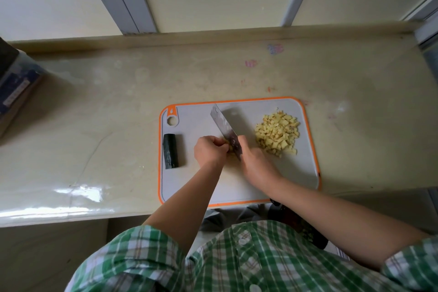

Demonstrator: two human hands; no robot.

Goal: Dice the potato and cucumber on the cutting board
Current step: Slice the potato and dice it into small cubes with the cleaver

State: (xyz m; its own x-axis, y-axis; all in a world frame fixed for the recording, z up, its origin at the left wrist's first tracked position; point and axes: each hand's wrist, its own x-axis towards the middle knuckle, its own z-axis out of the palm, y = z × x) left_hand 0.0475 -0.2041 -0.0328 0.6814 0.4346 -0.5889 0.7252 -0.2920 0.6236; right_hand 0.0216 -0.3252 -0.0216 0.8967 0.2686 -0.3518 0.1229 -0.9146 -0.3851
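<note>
Mid-board (299,168), the left hand (209,151) curls round the last potato scrap (229,148) and the right hand (253,161) grips the knife (224,128) beside it, with the potato dice (276,135) heaped at the board's right and the cucumber (170,151) undiced at its left, so about half remains.

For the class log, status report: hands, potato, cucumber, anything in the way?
Left hand holds potato piece, right hand grips knife. Diced potato heaped right on cutting board; cucumber uncut, left. Nothing in blade's way.
</note>
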